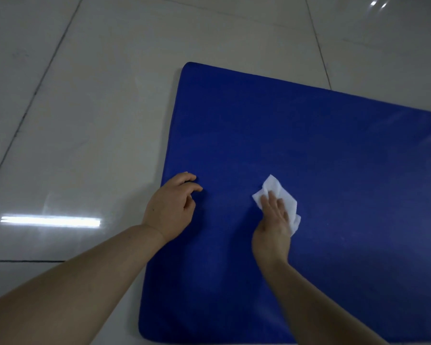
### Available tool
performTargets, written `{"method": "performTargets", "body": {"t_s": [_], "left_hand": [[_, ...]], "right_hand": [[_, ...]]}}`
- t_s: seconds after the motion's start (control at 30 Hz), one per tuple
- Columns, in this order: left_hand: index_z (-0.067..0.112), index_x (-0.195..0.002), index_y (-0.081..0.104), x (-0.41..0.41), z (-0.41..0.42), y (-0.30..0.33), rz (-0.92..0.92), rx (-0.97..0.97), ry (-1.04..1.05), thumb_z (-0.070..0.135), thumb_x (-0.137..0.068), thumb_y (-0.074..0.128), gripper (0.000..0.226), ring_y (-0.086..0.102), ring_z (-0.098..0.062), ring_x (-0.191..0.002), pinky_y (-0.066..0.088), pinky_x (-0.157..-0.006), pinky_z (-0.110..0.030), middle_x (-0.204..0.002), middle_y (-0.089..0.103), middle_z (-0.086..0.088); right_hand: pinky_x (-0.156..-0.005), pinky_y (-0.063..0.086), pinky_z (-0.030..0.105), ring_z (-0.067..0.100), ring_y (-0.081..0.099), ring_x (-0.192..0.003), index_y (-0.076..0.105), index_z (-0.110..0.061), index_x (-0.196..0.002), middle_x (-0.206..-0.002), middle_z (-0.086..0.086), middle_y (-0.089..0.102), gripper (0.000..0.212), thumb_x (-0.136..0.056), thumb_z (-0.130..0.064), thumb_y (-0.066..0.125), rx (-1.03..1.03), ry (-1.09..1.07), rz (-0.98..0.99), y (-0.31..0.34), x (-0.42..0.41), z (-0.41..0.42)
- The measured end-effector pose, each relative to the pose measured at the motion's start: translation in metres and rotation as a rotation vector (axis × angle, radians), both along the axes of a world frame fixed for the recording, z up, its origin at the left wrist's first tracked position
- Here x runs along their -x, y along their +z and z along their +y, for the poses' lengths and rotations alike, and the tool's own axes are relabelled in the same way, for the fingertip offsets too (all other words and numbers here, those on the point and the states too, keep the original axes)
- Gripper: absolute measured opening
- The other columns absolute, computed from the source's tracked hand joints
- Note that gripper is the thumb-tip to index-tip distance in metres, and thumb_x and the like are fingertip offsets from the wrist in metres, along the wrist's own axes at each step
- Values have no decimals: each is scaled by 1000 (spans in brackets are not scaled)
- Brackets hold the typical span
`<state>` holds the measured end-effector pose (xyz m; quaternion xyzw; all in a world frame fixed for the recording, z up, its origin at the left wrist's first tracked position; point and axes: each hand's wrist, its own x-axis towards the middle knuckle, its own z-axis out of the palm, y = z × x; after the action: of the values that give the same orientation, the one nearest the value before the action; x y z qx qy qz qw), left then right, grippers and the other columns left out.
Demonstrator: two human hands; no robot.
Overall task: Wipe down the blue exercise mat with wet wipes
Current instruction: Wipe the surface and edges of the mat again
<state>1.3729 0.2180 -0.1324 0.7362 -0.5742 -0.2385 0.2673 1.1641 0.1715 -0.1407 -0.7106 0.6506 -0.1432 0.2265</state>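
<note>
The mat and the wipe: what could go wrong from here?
1. The wipe is bunched under the right hand, so it may cover only a narrow strip and leave streaks.
2. The left hand rests only at the edge of the mat; on the glossy floor the mat could slide.

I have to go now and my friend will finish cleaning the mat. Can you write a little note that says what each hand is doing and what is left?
Left hand: rests on the left edge of the blue mat, fingers loosely curled, holding nothing; it seems to steady the mat.
Right hand: pressed flat on a white wet wipe, fingers straight, no grip around it.
The mat lies flat on the tiled floor; the wipe sits on the mat's near-left part.
Done: wiping is under way; how much is already clean cannot be told.
Left: carry on wiping across the rest of the mat.
</note>
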Motion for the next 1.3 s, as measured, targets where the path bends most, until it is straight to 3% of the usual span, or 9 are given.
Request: {"method": "performTargets", "body": {"t_s": [0.1, 0.23, 0.37, 0.63, 0.73, 0.83, 0.93, 1.07, 1.3], "left_hand": [[10, -118, 65, 0, -1, -2, 13, 0, 28, 2, -92, 47, 32, 45, -16, -128, 32, -103, -21, -137, 51, -1], [7, -116, 65, -2, -6, -2, 82, 15, 89, 0, -93, 45, 31, 49, -17, -124, 30, -103, -19, -131, 57, -3], [8, -112, 67, -7, -8, 2, 123, 8, 99, 1, -94, 45, 30, 53, -17, -118, 33, -100, -19, -125, 61, -3], [9, -111, 67, -9, 1, -1, 139, -36, 6, 1, -93, 45, 30, 42, -12, -130, 29, -106, -19, -138, 50, 2], [10, -111, 67, -9, 1, -1, 122, -39, -2, 1, -93, 46, 29, 41, -11, -130, 31, -106, -20, -138, 49, 3], [11, -110, 68, -9, 1, -2, 110, -43, -6, 1, -92, 46, 30, 42, -12, -130, 31, -106, -20, -138, 49, 4], [9, -109, 68, -9, 0, -3, 100, -45, 0, -1, -91, 46, 30, 44, -12, -127, 29, -102, -16, -138, 49, 2], [10, -109, 68, -8, 0, -3, 82, -57, -4, 0, -92, 46, 30, 43, -12, -128, 29, -102, -16, -139, 48, 3], [12, -112, 68, -2, 13, 0, 31, -29, -55, 1, -91, 49, 30, 36, -13, -136, 31, -107, -21, -142, 45, 2]], "right_hand": [[-116, -10, 21, 7, 0, -144, 27, -21, -149, -158, -7, 14, 73, -85, 13, 39, 7, 184, 60, -6, -20, 31], [-110, 31, 35, 21, 45, -131, 48, -20, -137, -141, -1, 50, 88, -57, -13, 82, 6, 548, 186, -3, -64, 87], [-115, -8, 40, 24, 2, -147, 28, -15, -147, -159, 3, 15, 60, -91, -12, 50, -139, 1065, 112, -16, -78, 121], [-115, 6, 14, 4, 12, -142, 36, -17, -143, -152, -9, 23, 65, -88, 17, 39, -83, 312, -57, 11, 5, 44], [-119, 14, 27, -2, 4, -141, 35, -21, -145, -151, -21, 15, 72, -87, 21, 33, -35, 116, -49, 6, 8, 38], [-120, -1, 28, 12, 14, -145, 37, -19, -143, -149, -16, 14, 72, -81, 18, 44, 47, 199, 59, 1, -10, 62], [-117, 16, 35, 22, 37, -137, 46, -19, -139, -150, 0, 38, 76, -69, -2, 70, -57, 435, 126, 2, -48, 95], [-114, 22, 30, 14, 29, -141, 41, -29, -140, -151, -8, 36, 49, -93, -21, 40, -59, 918, 123, -6, -66, 136], [-114, 20, 25, 24, 34, -139, 49, -5, -136, -147, 5, 40, 57, -83, 13, 51, -28, 477, -15, 10, 0, 71]]}}
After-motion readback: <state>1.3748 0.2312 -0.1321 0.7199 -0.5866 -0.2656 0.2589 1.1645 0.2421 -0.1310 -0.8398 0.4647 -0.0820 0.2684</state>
